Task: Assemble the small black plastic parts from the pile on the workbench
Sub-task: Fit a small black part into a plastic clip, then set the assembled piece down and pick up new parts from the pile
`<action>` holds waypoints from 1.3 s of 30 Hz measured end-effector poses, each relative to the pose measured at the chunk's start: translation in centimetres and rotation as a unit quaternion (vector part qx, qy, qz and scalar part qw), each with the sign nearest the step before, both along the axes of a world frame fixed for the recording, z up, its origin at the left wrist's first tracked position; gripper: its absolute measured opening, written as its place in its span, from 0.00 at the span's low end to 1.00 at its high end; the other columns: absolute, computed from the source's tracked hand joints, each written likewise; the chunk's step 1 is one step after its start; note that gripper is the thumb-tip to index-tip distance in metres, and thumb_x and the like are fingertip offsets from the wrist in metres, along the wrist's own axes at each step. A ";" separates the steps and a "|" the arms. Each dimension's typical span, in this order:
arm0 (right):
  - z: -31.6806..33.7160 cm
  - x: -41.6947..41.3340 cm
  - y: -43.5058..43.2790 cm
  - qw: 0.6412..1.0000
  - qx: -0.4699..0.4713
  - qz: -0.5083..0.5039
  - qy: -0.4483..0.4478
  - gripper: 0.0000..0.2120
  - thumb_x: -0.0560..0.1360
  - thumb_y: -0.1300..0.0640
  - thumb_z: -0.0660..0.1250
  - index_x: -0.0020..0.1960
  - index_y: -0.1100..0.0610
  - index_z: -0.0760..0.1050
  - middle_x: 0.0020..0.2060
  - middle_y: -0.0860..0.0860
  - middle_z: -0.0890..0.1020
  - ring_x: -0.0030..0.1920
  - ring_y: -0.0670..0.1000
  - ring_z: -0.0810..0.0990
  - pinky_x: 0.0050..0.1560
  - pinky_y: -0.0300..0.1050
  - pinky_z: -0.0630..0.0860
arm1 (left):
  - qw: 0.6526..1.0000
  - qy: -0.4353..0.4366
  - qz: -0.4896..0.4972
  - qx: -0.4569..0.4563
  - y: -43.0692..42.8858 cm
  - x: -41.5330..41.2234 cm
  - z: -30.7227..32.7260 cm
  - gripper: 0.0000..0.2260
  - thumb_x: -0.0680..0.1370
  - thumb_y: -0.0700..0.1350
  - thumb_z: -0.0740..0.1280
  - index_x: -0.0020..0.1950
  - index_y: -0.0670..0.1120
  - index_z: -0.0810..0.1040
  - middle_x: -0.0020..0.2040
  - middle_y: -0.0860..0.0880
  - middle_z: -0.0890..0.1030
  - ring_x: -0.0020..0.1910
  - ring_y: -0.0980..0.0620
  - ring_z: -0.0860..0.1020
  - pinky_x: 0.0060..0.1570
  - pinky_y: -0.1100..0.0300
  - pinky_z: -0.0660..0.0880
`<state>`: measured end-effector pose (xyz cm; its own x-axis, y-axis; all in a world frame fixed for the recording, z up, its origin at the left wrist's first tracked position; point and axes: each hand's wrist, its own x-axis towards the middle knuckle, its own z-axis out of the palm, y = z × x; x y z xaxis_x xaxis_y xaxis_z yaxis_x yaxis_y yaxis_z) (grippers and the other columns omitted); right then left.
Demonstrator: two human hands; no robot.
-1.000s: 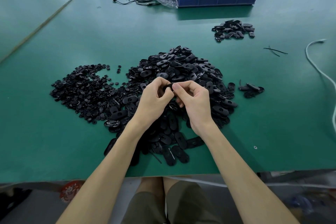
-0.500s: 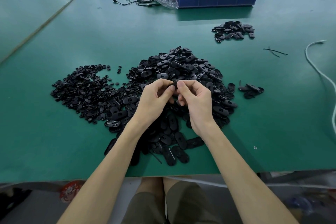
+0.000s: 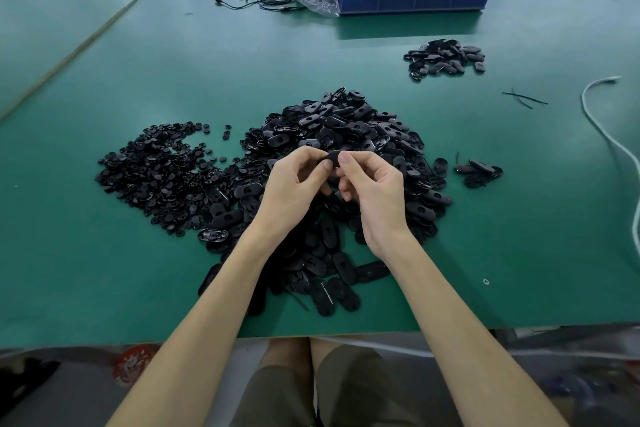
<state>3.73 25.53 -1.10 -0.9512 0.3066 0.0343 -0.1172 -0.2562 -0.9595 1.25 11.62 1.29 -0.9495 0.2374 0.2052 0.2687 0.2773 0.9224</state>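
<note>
Over the pile, hands pinching one black part (blue bin beyond)

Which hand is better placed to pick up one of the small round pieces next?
Left. The left hand sits nearest the round pieces, which lie to its side; the right hand would have to cross over. Both hands pinch one part.
</note>
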 end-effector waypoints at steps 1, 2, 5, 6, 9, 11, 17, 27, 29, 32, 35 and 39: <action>0.0 0.0 0.0 1.000 -0.003 -0.002 0.001 0.05 0.82 0.60 0.70 0.53 0.61 0.83 0.37 0.51 0.82 0.34 0.46 0.77 0.36 0.40 0.75 | 1.000 -0.001 0.000 -0.001 0.0 -0.1 0.1 0.05 0.83 0.39 0.67 0.55 0.39 0.81 0.41 0.50 0.84 0.36 0.53 0.82 0.46 0.56 0.81; 0.0 0.0 -0.1 1.000 -0.005 -0.004 0.003 0.06 0.83 0.60 0.68 0.55 0.60 0.83 0.37 0.50 0.82 0.35 0.46 0.77 0.36 0.40 0.75 | 1.000 0.002 0.000 -0.015 0.0 -0.2 0.2 0.04 0.83 0.39 0.67 0.55 0.41 0.81 0.41 0.49 0.84 0.37 0.53 0.82 0.46 0.56 0.81; -0.1 -0.1 -0.1 1.000 0.000 -0.007 -0.001 0.08 0.85 0.60 0.66 0.57 0.59 0.83 0.36 0.49 0.83 0.36 0.46 0.78 0.37 0.40 0.76 | 0.991 0.067 -0.002 -0.120 0.0 -0.4 0.6 0.03 0.83 0.42 0.68 0.53 0.48 0.80 0.43 0.53 0.83 0.41 0.52 0.80 0.45 0.61 0.77; -0.1 -0.1 -0.1 1.000 0.007 -0.007 -0.004 0.09 0.85 0.60 0.65 0.58 0.59 0.83 0.37 0.49 0.83 0.36 0.46 0.78 0.37 0.41 0.76 | 0.981 0.106 -0.001 -0.165 -0.1 -0.6 0.9 0.03 0.83 0.43 0.67 0.53 0.49 0.80 0.44 0.54 0.82 0.42 0.53 0.78 0.47 0.60 0.76; -0.3 -0.2 -0.2 1.000 0.019 -0.009 -0.006 0.10 0.86 0.58 0.63 0.57 0.60 0.83 0.38 0.49 0.84 0.37 0.47 0.78 0.36 0.42 0.76 | 0.948 0.187 -0.003 -0.259 0.3 -1.1 2.1 0.04 0.82 0.44 0.66 0.54 0.47 0.80 0.45 0.56 0.78 0.46 0.53 0.74 0.55 0.50 0.74; -0.2 -0.1 -0.2 1.000 0.006 -0.019 -0.010 0.11 0.87 0.56 0.62 0.58 0.60 0.81 0.37 0.49 0.83 0.36 0.48 0.78 0.36 0.43 0.76 | 0.949 0.180 0.001 -0.257 0.9 -1.4 3.0 0.04 0.82 0.45 0.66 0.54 0.47 0.80 0.45 0.55 0.79 0.44 0.52 0.76 0.52 0.50 0.75; 0.1 -0.2 -0.2 1.000 0.025 0.009 -0.011 0.08 0.84 0.62 0.64 0.47 0.62 0.77 0.32 0.52 0.78 0.32 0.49 0.73 0.36 0.47 0.71 | 0.972 0.094 -0.044 -0.212 5.4 -1.6 6.4 0.07 0.83 0.47 0.67 0.56 0.47 0.83 0.44 0.53 0.82 0.40 0.58 0.79 0.46 0.57 0.78; -0.2 -0.5 -0.2 0.999 0.010 0.036 -0.026 0.07 0.86 0.63 0.63 0.56 0.57 0.80 0.35 0.47 0.83 0.34 0.45 0.79 0.35 0.37 0.76 | 0.938 -0.009 -0.181 -0.296 18.2 -1.4 5.3 0.11 0.83 0.39 0.64 0.64 0.40 0.80 0.56 0.38 0.82 0.50 0.38 0.82 0.57 0.44 0.80; -0.2 -0.5 -0.2 0.999 0.019 0.029 -0.024 0.07 0.85 0.64 0.63 0.56 0.58 0.80 0.34 0.47 0.84 0.33 0.46 0.79 0.34 0.37 0.76 | 0.940 -0.017 -0.176 -0.292 19.0 -1.3 4.6 0.13 0.83 0.37 0.63 0.67 0.40 0.78 0.60 0.37 0.80 0.53 0.37 0.82 0.60 0.43 0.79; -0.1 -0.4 -0.3 0.999 0.020 0.029 -0.025 0.07 0.85 0.64 0.63 0.56 0.58 0.81 0.35 0.47 0.84 0.33 0.46 0.79 0.34 0.38 0.76 | 0.951 -0.042 -0.164 -0.258 18.8 -1.4 3.9 0.16 0.83 0.36 0.61 0.71 0.40 0.76 0.66 0.37 0.79 0.56 0.36 0.82 0.64 0.44 0.77; 0.0 -0.5 -0.4 0.998 0.017 0.044 -0.032 0.07 0.85 0.64 0.64 0.55 0.57 0.80 0.34 0.46 0.83 0.33 0.45 0.79 0.35 0.37 0.76 | 0.965 -0.040 -0.152 -0.211 17.7 -1.3 4.2 0.16 0.83 0.35 0.59 0.69 0.41 0.78 0.64 0.39 0.81 0.58 0.38 0.82 0.64 0.45 0.77; 0.2 -0.2 -0.2 0.997 -0.022 0.064 -0.041 0.06 0.85 0.64 0.64 0.56 0.58 0.79 0.37 0.48 0.83 0.34 0.44 0.79 0.39 0.40 0.77 | 0.983 0.016 -0.146 -0.111 15.0 -1.0 5.8 0.14 0.83 0.33 0.60 0.64 0.40 0.82 0.57 0.45 0.85 0.48 0.49 0.85 0.50 0.63 0.79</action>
<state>3.53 25.32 -0.86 -0.9816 0.1825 -0.0566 -0.0020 -0.3060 -0.9520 0.21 26.60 7.12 -0.8276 0.5418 0.1463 0.3947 0.3766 0.8381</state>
